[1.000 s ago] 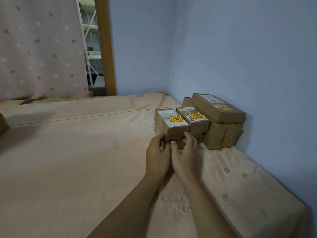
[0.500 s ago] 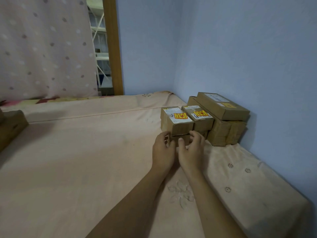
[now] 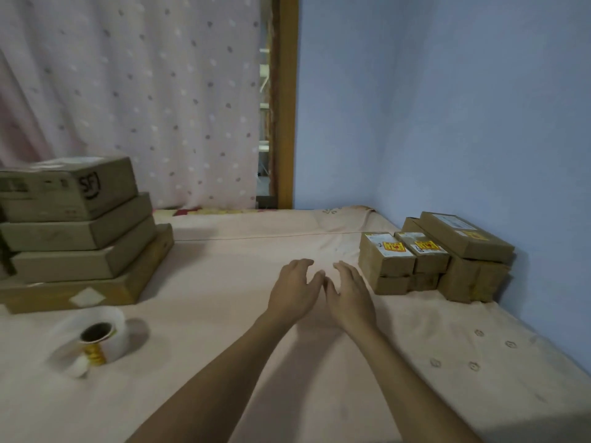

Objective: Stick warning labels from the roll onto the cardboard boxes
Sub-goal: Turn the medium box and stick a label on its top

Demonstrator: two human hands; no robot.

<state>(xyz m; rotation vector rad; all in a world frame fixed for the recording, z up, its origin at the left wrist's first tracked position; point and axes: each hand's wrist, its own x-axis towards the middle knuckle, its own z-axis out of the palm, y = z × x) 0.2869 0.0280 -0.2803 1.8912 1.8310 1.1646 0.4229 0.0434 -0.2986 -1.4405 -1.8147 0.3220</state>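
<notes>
Pink bedding is covering the bed [image 3: 224, 378] that is carrying everything, and a blue wall [image 3: 447, 107] is running along its right side. The label roll [image 3: 96, 342] is lying on the sheet at the near left, with its dark core facing up and a yellow label showing at its front. Just behind the roll, a stack of cardboard boxes [image 3: 73, 238] is sitting with the widest box at the bottom. Well to the right of the roll, the left hand [image 3: 292, 289] and the right hand [image 3: 350, 292] are hovering side by side, palms down. Their fingers are spreading loosely and gripping nothing, and the thumbs are nearly meeting. Whether the hands are touching the sheet cannot be told. Farther right of the roll, against the wall, a cluster of small boxes [image 3: 387, 266] is standing two layers high. Each of the three top ones is wearing a yellow warning label [image 3: 394, 247]. Far behind the roll, a dotted pink curtain [image 3: 144, 91] is hanging beside a wooden frame [image 3: 286, 107].
</notes>
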